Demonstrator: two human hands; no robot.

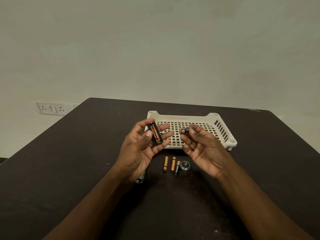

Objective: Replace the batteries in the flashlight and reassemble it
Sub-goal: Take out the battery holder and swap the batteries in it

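One black plastic battery holder (154, 134), with an orange-and-black battery already seated in its facing slot, lies across the left hand (143, 146), raised above the dark brown table (69, 170). It is tilted with the slot towards the camera, likely so the next cell can be lined up. The thumb presses its near edge while the fingers behind are fairly straight and slightly spread, cradling it. The right hand (200, 146) pinches a small grey-ended battery (185, 130) between thumb and forefinger, its end pointing at the holder but still apart from it; the other fingers curl loosely. Below the hands, three gold-and-black batteries (173, 164) lie side by side on the table, probably the set-aside ones, just beside a round grey flashlight end cap (185, 165). The silvery flashlight tube (140, 179) peeks out from under the left wrist. Behind stands a white perforated plastic tray (214, 118).
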